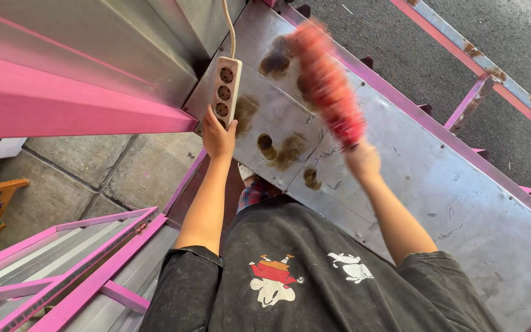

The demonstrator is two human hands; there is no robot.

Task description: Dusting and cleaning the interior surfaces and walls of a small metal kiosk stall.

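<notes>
Left hand (218,138) clamped on white power strip (226,85), right hand (362,161) gripping blurred red duster (327,83) over stained metal counter (462,184)

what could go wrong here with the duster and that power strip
1. The left hand holds the white power strip up by one end, cord trailing upward; it could slip or tug.
2. The red duster in the right hand is blurred mid-swing close to the strip and might knock it.
3. Brown stains on the metal counter may smear.
</notes>
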